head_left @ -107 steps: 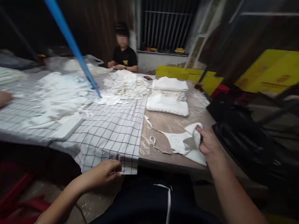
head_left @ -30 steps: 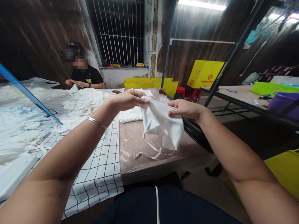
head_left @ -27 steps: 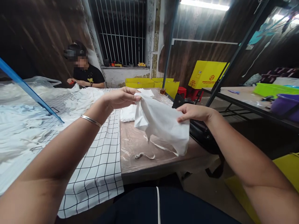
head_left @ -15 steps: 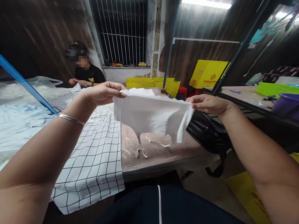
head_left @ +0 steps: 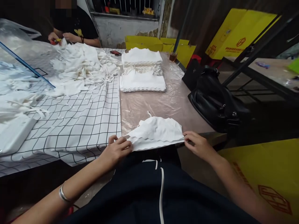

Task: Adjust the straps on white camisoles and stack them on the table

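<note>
White cloth piece: lies flat at the near edge of the table, stretched between both hands.
Left hand: fingers pinch the cloth's left corner, just beside the checked cloth.
Right hand: fingers pinch the right corner.
Farther back: folded white stacks, and a black bag to the right.
</note>
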Tool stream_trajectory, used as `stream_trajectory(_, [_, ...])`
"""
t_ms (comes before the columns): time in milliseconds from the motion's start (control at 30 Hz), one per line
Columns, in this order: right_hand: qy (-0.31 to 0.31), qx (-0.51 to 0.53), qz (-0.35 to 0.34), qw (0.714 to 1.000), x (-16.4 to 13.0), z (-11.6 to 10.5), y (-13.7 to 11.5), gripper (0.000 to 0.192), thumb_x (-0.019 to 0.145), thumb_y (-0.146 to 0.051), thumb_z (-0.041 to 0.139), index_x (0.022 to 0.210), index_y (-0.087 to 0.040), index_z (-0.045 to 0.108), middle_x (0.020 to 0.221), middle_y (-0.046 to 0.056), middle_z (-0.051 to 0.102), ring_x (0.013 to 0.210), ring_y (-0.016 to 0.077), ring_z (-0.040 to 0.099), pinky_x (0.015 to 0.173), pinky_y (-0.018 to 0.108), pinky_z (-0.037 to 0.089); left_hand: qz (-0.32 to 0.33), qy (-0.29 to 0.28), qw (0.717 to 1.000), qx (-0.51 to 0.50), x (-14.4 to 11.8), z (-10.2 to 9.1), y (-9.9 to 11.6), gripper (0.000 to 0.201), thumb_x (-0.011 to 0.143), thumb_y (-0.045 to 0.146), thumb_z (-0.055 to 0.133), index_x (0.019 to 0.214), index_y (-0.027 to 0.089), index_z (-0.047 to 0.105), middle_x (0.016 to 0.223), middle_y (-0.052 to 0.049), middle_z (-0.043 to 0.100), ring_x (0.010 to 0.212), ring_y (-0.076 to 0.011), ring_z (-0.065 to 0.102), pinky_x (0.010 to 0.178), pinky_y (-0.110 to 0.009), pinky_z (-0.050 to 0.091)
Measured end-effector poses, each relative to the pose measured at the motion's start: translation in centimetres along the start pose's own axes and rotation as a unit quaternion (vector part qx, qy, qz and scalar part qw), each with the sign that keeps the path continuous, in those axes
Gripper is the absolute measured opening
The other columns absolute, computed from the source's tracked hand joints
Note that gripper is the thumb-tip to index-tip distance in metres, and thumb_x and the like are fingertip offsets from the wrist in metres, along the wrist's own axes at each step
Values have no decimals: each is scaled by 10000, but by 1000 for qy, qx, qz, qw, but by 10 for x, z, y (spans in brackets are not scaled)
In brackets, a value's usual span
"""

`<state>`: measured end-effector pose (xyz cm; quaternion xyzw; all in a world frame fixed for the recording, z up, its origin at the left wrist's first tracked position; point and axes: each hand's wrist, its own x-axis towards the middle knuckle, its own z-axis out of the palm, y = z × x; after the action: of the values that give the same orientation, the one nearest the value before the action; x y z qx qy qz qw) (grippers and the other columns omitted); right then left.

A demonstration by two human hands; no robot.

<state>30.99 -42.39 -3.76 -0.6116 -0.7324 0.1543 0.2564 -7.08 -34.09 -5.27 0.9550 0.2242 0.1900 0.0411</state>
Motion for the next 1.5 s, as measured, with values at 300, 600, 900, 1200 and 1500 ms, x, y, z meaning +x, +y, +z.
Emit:
stream_trajectory(300, [118, 19, 117, 986, 9, 31, -21, 270, 768, -467, 679, 902, -246, 604, 924, 78, 638, 747, 230, 595, 734, 381, 496, -64, -41, 987, -140, -3, 1, 0, 193, 913, 189, 477, 946, 273, 649, 896, -24, 705, 898, -234, 514, 824, -380, 220])
stream_trajectory(600, [108, 399, 268, 870, 40, 8, -30, 339, 707, -502, 749, 763, -230, 554, 686, -18, 582, 630, 143, 539, 615, 267, 464, -177, -13, 982, -62, 21, -11, 7, 302, 898, 456, 553, 771, 197, 640, 778, -62, 682, 776, -220, 532, 794, -390, 270])
stream_trajectory(900, [-113, 623, 194, 749, 97, -46, -74, 489, 761, -549, 698, 1100, -201, 640, 1063, 88, 703, 985, 244, 663, 791, 348, 545, -349, 77, 832, -425, 98, -15, -8, 181, 812, 352, 577, 740, 195, 631, 823, -74, 637, 848, -250, 597, 810, -380, 442])
stream_trajectory(1200, [-251, 455, 257, 815, 116, 21, -48, 246, 586, -268, 834, 740, -148, 685, 657, -6, 681, 583, 133, 604, 651, 276, 531, -291, 40, 426, -856, 127, -51, -14, 140, 773, 259, 697, 824, 146, 632, 741, -27, 690, 665, -153, 668, 686, -267, 549])
stream_trajectory(1500, [-162, 695, 106, 693, 151, -29, -123, 473, 807, -599, 576, 1048, -200, 654, 1032, 85, 706, 1035, 274, 640, 904, 504, 513, -410, 69, 574, -706, 135, -12, -16, 238, 667, 132, 761, 881, 169, 664, 723, -7, 677, 606, -141, 609, 575, -243, 461])
